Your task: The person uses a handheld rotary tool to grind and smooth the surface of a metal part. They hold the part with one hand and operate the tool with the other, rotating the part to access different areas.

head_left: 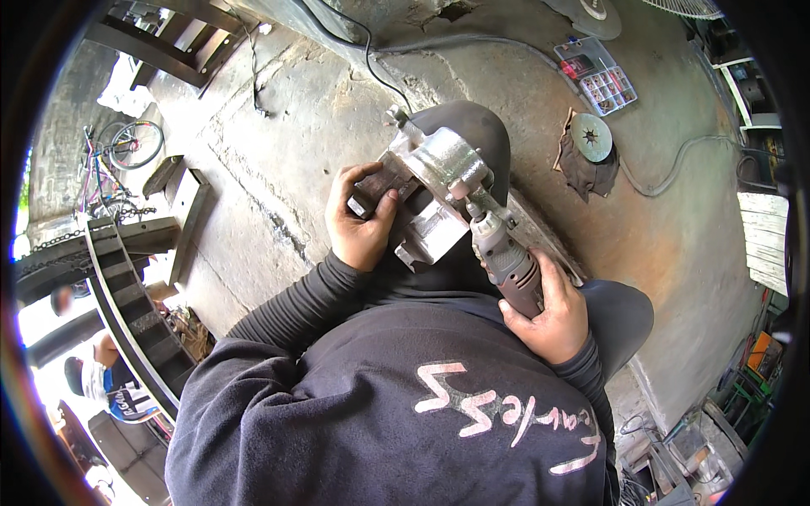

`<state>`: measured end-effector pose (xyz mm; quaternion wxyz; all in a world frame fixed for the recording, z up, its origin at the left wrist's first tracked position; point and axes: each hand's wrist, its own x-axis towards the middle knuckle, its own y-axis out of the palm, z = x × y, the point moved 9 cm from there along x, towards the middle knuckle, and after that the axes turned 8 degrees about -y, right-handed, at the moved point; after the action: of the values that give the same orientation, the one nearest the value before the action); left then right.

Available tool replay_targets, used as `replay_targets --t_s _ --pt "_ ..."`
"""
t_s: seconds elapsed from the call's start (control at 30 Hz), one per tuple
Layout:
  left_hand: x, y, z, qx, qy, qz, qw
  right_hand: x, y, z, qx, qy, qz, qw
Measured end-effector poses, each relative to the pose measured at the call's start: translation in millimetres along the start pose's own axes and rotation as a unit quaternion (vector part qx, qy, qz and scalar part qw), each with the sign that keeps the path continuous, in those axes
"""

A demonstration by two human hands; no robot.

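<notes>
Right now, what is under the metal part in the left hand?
A dark trouser leg shows past the metal part; whatever lies directly underneath is covered.

The left grip (361, 238) holds a silvery, rounded metal casting (445, 157); right of the casting, the right grip (558, 319) holds a grey cylindrical rotary tool (511, 266).

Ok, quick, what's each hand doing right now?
Left hand: closed around one end of the metal part.
Right hand: closed around the grey rotary tool.
</notes>
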<state>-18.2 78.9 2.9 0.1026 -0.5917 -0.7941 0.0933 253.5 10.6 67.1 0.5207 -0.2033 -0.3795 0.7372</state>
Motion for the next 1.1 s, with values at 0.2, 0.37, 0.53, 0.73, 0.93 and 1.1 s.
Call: replay_targets --t_s 0.2,0.37,0.53,0.73,0.93,1.1 --pt "-1 -1 4 -0.027 -0.033 -0.009 0.999 0 3 -1 -0.008 -0.014 -0.002 1.0" --pt "4 1 0 0.006 -0.017 0.006 1.0 3 7 -2 0.008 -0.012 -0.006 1.0" --pt "4 1 -4 0.043 0.019 0.006 0.999 7 9 -1 -0.003 -0.02 -0.013 1.0" --pt "3 0 -4 0.035 -0.003 0.008 0.999 7 1 4 -0.023 -0.033 -0.012 0.999" --pt "4 2 -5 0.02 -0.004 0.009 1.0 12 4 3 -0.03 -0.016 -0.001 0.999" --pt "2 -1 -4 0.034 0.009 0.011 0.999 7 -1 4 -0.031 -0.013 0.014 0.999"
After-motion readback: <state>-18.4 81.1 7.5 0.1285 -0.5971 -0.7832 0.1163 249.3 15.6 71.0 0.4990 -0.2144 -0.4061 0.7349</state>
